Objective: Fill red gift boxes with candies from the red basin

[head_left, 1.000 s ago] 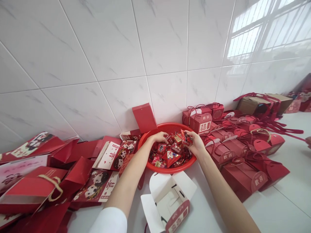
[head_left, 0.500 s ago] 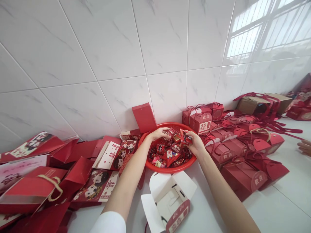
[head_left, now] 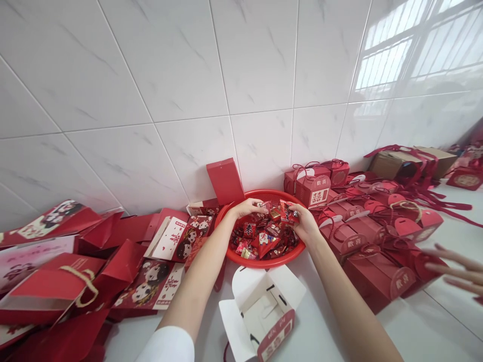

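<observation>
A red plastic basket [head_left: 264, 262] full of wrapped candies [head_left: 266, 245] stands against the wall. Over its left part, my left hand [head_left: 247, 207] pinches a small red wrapped candy [head_left: 265, 205]. My right hand [head_left: 305, 225], at the basket's right side, grips another red-wrapped candy [head_left: 287, 210] with dark lettering between thumb and fingers. Below the basket, between my forearms, a gift box [head_left: 264, 311] lies with its flaps spread; its white inside holds nothing that I can see.
Folded red gift boxes [head_left: 328, 191] with cords sit in rows on the right. Red gift bags [head_left: 56, 286] are heaped on the left. A plain red box [head_left: 225, 180] leans on the tiled wall. Another person's hand [head_left: 458, 269] reaches in from the right edge.
The other person's hand has come further in from the right, towards the red boxes. My two hands stay nearly still over the basket, each with its candy.
</observation>
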{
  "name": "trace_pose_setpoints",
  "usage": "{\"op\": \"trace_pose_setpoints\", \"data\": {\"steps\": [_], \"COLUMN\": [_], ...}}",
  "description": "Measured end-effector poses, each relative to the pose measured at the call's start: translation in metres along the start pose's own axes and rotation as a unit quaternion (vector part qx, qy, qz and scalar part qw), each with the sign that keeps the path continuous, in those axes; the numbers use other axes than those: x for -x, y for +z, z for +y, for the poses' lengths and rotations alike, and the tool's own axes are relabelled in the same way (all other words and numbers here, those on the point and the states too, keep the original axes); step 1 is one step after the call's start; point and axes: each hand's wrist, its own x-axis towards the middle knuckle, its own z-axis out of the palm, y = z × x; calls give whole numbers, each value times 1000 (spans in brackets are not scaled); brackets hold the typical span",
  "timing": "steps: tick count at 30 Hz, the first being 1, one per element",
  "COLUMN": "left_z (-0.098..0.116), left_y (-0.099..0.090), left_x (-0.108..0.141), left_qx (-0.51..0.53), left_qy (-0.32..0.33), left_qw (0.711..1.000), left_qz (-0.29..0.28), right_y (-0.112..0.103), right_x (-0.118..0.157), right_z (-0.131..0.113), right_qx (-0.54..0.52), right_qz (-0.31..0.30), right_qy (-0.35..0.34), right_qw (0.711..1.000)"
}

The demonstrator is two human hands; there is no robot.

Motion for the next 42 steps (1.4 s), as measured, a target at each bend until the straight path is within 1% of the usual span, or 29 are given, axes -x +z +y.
{"op": "trace_pose_setpoints", "data": {"steps": [6,10,13,18,23,25,29,35,38,42], "left_z": [-2,-3,-2,4,17,20,25,28,26,23], "left_y": [-1,-1,0,2,6,9,17,37,44,44], "left_x": [0,0,0,2,5,6,8,10,13,17], "left_qx": [-13,-1,19,66,132,147,155,172,177,177], "left_qy": [-7,-3,-1,4,37,44,37,46,52,67], "left_qw": [1000,1000,999,997,989,986,984,977,977,977], "left_qz": [3,25,36,38,56,65,84,121,110,94], "right_y": [2,6,8,9,8,8,8,9,8,6], "right_x": [3,11,15,17,14,13,13,14,13,9], "right_z": [0,-1,-2,-2,-2,-2,-2,-3,-2,0], "right_qx": [23,66,89,88,88,86,85,91,85,77], "right_qz": [-27,-46,-54,-56,-39,-37,-46,-58,-49,-42], "right_qy": [-11,-39,-43,-47,-43,-41,-40,-4,2,-2], "right_qw": [999,996,994,993,994,995,995,994,995,996]}}
